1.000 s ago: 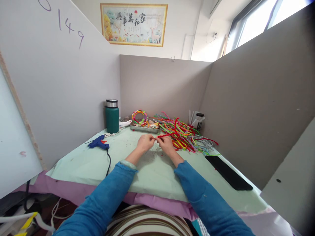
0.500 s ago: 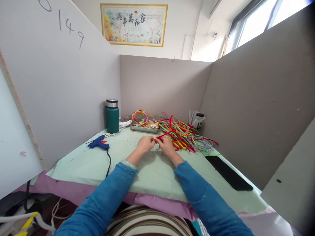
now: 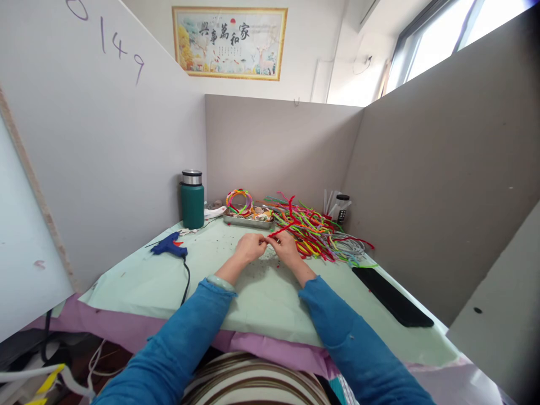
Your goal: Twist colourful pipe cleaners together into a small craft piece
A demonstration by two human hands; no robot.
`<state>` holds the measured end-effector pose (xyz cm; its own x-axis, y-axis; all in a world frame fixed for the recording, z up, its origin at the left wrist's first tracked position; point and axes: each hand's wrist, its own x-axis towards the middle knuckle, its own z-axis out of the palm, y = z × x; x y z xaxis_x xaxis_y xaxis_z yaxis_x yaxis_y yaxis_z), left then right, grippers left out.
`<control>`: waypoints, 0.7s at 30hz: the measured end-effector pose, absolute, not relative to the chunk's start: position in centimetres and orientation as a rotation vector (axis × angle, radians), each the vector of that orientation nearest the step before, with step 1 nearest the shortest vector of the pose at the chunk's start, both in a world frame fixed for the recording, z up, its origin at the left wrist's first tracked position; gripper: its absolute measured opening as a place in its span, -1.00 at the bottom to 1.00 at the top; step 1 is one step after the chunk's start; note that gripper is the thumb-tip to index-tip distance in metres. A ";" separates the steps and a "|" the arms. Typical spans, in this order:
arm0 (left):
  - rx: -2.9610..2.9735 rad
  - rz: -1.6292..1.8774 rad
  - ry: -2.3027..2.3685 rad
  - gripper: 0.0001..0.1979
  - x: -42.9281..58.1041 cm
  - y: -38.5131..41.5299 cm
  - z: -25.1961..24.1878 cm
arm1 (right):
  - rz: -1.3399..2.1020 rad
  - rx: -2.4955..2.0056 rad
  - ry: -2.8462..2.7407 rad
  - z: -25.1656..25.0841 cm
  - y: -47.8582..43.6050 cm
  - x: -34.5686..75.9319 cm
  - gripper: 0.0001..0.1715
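Observation:
Over the middle of the table, my left hand (image 3: 250, 247) and my right hand (image 3: 285, 247) meet fingertip to fingertip. Both are closed in a pinch on a fuzzy red pipe cleaner (image 3: 283, 229). Its free end slants up and to the right from my fingers, with a branching upright piece in front of the pile. The pinched end itself is hidden by my fingers. Just behind my right hand lies a tangled heap of multicoloured pipe cleaners (image 3: 314, 222).
A blue glue gun (image 3: 169, 244) with a black cord lies left. Behind it stands a green bottle (image 3: 192, 205). A metal tray (image 3: 248, 222) holds a colourful ring (image 3: 239, 201) and small pieces. A black mat (image 3: 392, 296) lies right; a black-lidded jar (image 3: 341, 208) stands at the back.
The red pipe cleaner's free end has shifted slightly to the left and tilts a little differently. My hands stay in nearly the same place, still pinching it.

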<state>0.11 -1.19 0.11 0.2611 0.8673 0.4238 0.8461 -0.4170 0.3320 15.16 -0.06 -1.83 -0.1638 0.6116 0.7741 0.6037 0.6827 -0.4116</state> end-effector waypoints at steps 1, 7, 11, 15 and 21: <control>2.465 0.871 1.672 -0.68 0.1 -1.2 0.1 | 0.019 -0.954 -1.837 -1.8 -0.1 15.2 -0.75; 2.469 0.883 1.666 -0.68 0.1 -1.0 -0.1 | 0.033 -0.983 -1.833 -1.9 0.1 15.1 -0.72; 2.464 0.881 1.666 -0.68 0.1 -1.2 0.0 | 0.082 -0.994 -1.815 -2.0 0.2 15.1 -0.71; 2.440 0.876 1.653 -0.68 0.2 -1.4 0.2 | 0.097 -0.993 -1.806 -2.0 0.1 15.0 -0.70; 2.440 0.895 1.695 -0.69 0.2 -1.4 0.1 | 0.105 -1.006 -1.809 -1.9 0.0 14.9 -0.72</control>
